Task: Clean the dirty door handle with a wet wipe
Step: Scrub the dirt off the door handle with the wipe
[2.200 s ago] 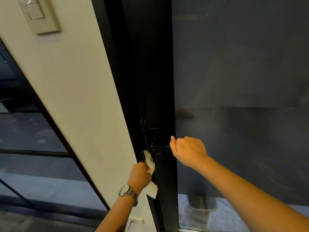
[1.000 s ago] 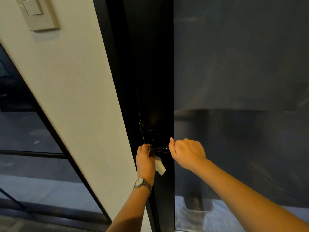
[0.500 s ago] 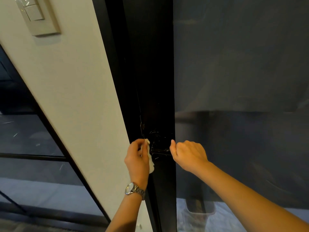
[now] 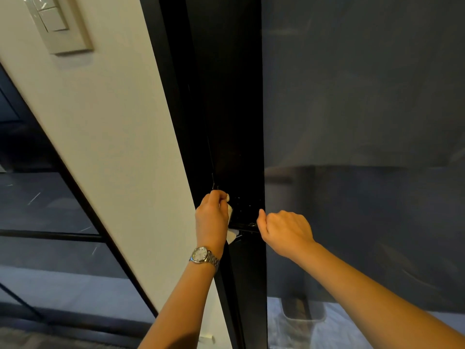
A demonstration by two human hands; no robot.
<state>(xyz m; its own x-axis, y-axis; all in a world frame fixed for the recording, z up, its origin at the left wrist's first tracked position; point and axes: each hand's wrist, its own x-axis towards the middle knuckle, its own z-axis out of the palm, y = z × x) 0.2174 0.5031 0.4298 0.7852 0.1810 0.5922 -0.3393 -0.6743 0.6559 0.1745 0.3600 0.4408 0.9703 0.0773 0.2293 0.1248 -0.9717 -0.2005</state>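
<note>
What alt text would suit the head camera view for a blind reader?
A person's left hand holds a white wet wipe against a black door, just left of the door handle that the right hand grips. The left wrist wears a watch; a light switch is on the white wall.

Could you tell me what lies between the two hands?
Head view: the black door handle and a bit of wet wipe, between left hand and right hand.

I see cream wall (image 4: 113, 137) left of grip, switch plate (image 4: 63, 23) high up-left. Black door frame (image 4: 226, 96) above grip. Dim frosted glass (image 4: 364, 109) right of it; black-barred glazing (image 4: 50, 234) lower left.
</note>
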